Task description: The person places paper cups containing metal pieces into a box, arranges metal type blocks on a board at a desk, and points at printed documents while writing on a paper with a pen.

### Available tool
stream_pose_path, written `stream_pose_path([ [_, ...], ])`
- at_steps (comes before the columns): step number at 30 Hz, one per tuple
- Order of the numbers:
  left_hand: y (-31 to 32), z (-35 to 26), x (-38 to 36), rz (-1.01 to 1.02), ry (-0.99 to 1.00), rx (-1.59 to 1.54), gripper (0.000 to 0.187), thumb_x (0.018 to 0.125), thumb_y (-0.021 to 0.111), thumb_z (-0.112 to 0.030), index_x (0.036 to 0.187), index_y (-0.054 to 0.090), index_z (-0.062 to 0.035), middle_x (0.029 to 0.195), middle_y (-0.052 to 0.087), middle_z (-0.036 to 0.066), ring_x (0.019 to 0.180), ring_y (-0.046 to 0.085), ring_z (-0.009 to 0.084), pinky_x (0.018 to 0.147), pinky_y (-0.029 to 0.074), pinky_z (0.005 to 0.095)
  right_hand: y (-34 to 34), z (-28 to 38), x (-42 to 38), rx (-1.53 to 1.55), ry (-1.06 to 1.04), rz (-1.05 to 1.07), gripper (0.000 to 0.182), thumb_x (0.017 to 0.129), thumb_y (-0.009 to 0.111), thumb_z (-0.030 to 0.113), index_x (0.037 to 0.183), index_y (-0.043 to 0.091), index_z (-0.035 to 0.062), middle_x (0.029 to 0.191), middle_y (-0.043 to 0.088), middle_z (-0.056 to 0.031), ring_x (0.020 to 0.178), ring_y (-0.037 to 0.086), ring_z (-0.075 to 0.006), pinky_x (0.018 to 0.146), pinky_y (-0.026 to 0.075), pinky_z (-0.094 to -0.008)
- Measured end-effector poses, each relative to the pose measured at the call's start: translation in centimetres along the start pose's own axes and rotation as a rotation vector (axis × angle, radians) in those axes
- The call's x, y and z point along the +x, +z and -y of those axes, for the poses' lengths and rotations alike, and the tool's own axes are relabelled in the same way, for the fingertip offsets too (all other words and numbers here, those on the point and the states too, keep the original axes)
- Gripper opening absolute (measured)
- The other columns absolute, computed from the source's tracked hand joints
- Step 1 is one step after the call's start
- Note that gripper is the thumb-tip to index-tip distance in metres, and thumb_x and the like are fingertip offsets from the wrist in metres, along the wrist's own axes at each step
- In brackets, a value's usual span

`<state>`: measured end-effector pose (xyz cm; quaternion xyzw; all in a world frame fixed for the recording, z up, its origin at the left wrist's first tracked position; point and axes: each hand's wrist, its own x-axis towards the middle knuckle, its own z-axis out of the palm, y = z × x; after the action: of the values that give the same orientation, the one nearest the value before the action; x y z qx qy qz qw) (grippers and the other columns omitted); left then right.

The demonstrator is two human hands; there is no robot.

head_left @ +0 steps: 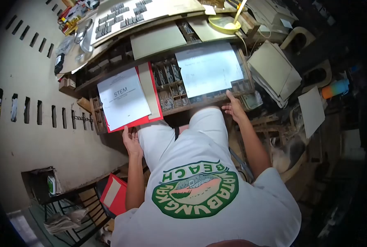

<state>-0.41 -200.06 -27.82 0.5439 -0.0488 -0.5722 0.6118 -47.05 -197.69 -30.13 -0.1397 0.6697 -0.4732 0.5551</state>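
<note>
Two hands at the front of an open type tray, papers laid across it

A seated person in a white printed shirt (200, 164) faces a wooden compartmented tray (171, 110) that lies above the knees. The left hand (132, 142) is at the tray's near left, its fingers loosely parted and slightly bent, the tips right at the lower edge of a red folder (156, 92); whether they touch it is hard to tell. The right hand (234, 108) has its fingers spread, the uppermost one reaching to the tray's front edge near the right end, the others bent lower down.

The red folder lies on the left part of the tray, tilted a little, with a white sheet headed "STEM" (123, 103) on top of it. A second white sheet (208, 68) covers much of the right part, its print too faint to read. Between them, small pieces fill the compartments.

Beyond the tray, a counter (167, 10) carries rows of dark blocks (119, 18), and a yellow-rimmed lamp (224, 25) stands near its right side. A stack of paper (274, 72) sits right of the tray. Another red folder (114, 194) is by the left forearm, lower left.
</note>
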Motion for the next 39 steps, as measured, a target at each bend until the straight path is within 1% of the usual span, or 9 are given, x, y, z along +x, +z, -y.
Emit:
stream_pose_path([
  [3,-3.1,0.2,0.7,0.099,0.132,0.181,0.046,0.102,0.067,-0.037,0.135,0.056,-0.0061,0.127,0.060,0.012,0.109,0.059,0.0219,0.099,0.044,0.0341,1.1,0.6,-0.9,-0.060,-0.036,-0.033,0.086,0.088,0.070,0.073,0.119,0.067,-0.0068,0.090,0.069,-0.0139,0.069,0.065,-0.0148,0.056,0.048,-0.0237],
  [9,-6.2,-1.8,1.0,-0.079,-0.038,-0.026,0.043,0.102,0.070,-0.032,0.131,0.056,-0.0038,0.113,0.062,0.008,0.101,0.060,0.0166,0.089,0.049,0.0289,2.7,-1.2,0.7,-0.191,-0.005,-0.037,0.093,0.089,0.061,0.081,0.111,0.069,-0.0089,0.091,0.069,-0.0157,0.069,0.064,-0.0146,0.055,0.048,-0.0249],
  [13,-4.7,-3.2,2.8,-0.155,0.397,0.308,0.047,0.101,0.072,-0.023,0.138,0.051,-0.0021,0.113,0.062,0.009,0.096,0.061,0.0147,0.085,0.049,0.0241,3.8,0.0,1.0,-0.256,-0.055,-0.109,0.096,0.090,0.057,0.083,0.111,0.070,-0.0092,0.090,0.070,-0.0160,0.069,0.062,-0.0144,0.054,0.048,-0.0247],
  [18,-0.7,-5.8,4.2,-0.190,0.721,0.505,0.051,0.099,0.069,-0.006,0.144,0.047,0.0003,0.103,0.060,0.006,0.088,0.057,0.0111,0.079,0.048,0.0205,5.4,1.1,-0.1,-0.467,-0.082,-0.160,0.087,0.098,0.051,0.075,0.107,0.071,-0.0090,0.087,0.069,-0.0121,0.069,0.063,-0.0185,0.059,0.050,-0.0292],
  [26,6.0,-3.9,2.1,0.123,0.679,0.613,0.049,0.098,0.066,-0.002,0.144,0.049,0.0001,0.089,0.059,0.003,0.078,0.054,0.0104,0.075,0.047,0.0212,5.3,0.7,-1.2,-1.029,-0.444,-0.125,0.063,0.105,0.052,0.052,0.103,0.068,-0.0089,0.089,0.066,-0.0212,0.083,0.063,-0.0387,0.080,0.052,-0.0470],
  [29,6.4,-4.1,2.3,0.121,0.697,0.852,0.049,0.096,0.069,-0.002,0.142,0.053,-0.0006,0.096,0.063,0.007,0.084,0.059,0.0154,0.082,0.050,0.0262,7.3,1.8,-2.0,-1.120,-0.490,-0.076,0.058,0.106,0.052,0.047,0.102,0.067,-0.0085,0.093,0.066,-0.0243,0.086,0.062,-0.0437,0.085,0.051,-0.0498],
  [33,5.1,-4.4,6.1,0.078,1.315,1.341,0.056,0.092,0.077,-0.015,0.143,0.056,-0.0024,0.123,0.064,0.019,0.108,0.063,0.0291,0.097,0.051,0.0386,7.4,2.4,-2.4,-1.283,-0.499,-0.080,0.053,0.106,0.053,0.042,0.104,0.065,-0.0085,0.105,0.065,-0.0284,0.091,0.063,-0.0468,0.085,0.051,-0.0518],
  [38,5.6,-7.2,8.8,-0.239,1.000,1.505,0.074,0.086,0.084,-0.036,0.147,0.057,-0.0044,0.152,0.047,0.028,0.134,0.050,0.0441,0.111,0.043,0.0514,7.2,3.1,-1.8,-1.268,-0.416,-0.054,0.050,0.106,0.053,0.040,0.107,0.065,-0.0083,0.107,0.064,-0.0291,0.092,0.062,-0.0469,0.087,0.051,-0.0524],
  [39,4.8,-7.3,9.4,-0.150,0.893,1.500,0.083,0.083,0.085,-0.043,0.150,0.054,-0.0053,0.157,0.039,0.029,0.137,0.045,0.0467,0.113,0.041,0.0533,6.8,3.0,-2.0,-1.263,-0.405,-0.042,0.049,0.106,0.054,0.039,0.109,0.065,-0.0087,0.107,0.064,-0.0293,0.093,0.062,-0.0471,0.088,0.052,-0.0523],
])
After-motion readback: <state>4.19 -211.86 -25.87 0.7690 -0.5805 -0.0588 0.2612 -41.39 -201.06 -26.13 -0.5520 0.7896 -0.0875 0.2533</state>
